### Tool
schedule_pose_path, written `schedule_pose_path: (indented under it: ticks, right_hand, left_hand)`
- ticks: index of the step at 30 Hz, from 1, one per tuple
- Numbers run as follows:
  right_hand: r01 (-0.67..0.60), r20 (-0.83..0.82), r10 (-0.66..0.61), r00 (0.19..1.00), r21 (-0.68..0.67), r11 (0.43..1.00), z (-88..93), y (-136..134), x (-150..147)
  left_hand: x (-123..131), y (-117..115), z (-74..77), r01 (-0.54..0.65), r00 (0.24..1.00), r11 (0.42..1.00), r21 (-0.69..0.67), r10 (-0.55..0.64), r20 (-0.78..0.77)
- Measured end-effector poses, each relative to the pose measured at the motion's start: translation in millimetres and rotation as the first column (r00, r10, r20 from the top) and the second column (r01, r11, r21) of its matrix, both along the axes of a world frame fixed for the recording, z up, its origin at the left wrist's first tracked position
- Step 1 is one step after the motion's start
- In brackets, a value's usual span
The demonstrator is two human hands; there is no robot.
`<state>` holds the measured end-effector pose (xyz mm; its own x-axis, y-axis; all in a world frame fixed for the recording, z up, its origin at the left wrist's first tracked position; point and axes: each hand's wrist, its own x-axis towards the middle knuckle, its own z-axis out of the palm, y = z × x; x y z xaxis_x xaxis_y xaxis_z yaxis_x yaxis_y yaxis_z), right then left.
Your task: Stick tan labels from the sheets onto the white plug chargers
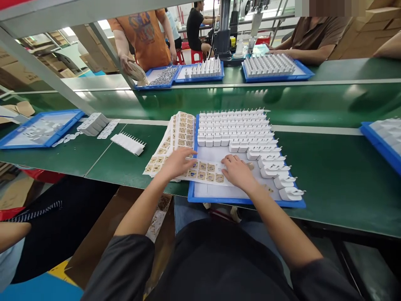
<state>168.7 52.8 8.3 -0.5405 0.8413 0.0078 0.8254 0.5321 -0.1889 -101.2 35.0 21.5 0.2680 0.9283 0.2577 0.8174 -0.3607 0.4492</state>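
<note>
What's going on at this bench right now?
A person's left hand and right hand are at a white paper sheet of tan labels, lying partly across a rectangular blue-rimmed tray. White pronged pieces, plastic by the look, sit in rows along the tray's far and right sides. Similar white label sheets are piled left of the tray. Opposite, someone in an orange T-shirt holds a beige basket.
</note>
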Motion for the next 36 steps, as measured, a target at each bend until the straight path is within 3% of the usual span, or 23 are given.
schedule_pose_path:
  ticks: [3,6,8,18,27,29,32,34,36]
  right_hand:
    - [-0.086,-0.125,0.086,0.988,0.003,0.996,-1.5,-2,7]
    - [-0.223,-0.214,0.208,0.954,-0.046,0.974,-3.8,-6,15]
    - [-0.244,-0.213,0.22,0.952,-0.09,0.966,-5.5,-9,18]
    - [-0.259,-0.237,0.226,0.945,-0.118,0.959,-8.7,-13,18]
    - [-0.243,-0.167,0.23,0.959,-0.062,0.968,-10.3,-10,2]
    - [-0.273,-0.232,0.253,0.939,-0.059,0.96,-8.5,-10,8]
    - [-0.334,-0.472,0.253,0.844,-0.095,0.938,-3.6,-12,28]
    - [-0.335,-0.611,0.182,0.771,-0.146,0.931,-0.7,-15,44]
    - [-0.306,-0.654,0.094,0.75,-0.218,0.927,-0.2,-19,56]
  left_hand:
    - [41,9,-5.1,0.147,0.976,0.985,-0.091,-0.159,-0.15]
    - [61,13,-7.5,0.168,0.928,0.962,-0.214,-0.228,-0.294]
    - [65,12,-7.3,0.17,0.905,0.947,-0.272,-0.26,-0.338]
    - [59,1,-18.4,0.237,0.935,0.937,-0.255,-0.291,-0.202]
    - [57,3,-20.7,0.268,0.925,0.936,-0.229,-0.317,-0.211]
    - [57,2,-20.9,0.266,0.927,0.936,-0.229,-0.314,-0.207]
    - [56,0,-21.8,0.266,0.931,0.937,-0.228,-0.311,-0.19]
    - [56,0,-21.5,0.272,0.93,0.935,-0.229,-0.317,-0.187]
    - [59,4,-18.7,0.276,0.925,0.938,-0.21,-0.319,-0.208]
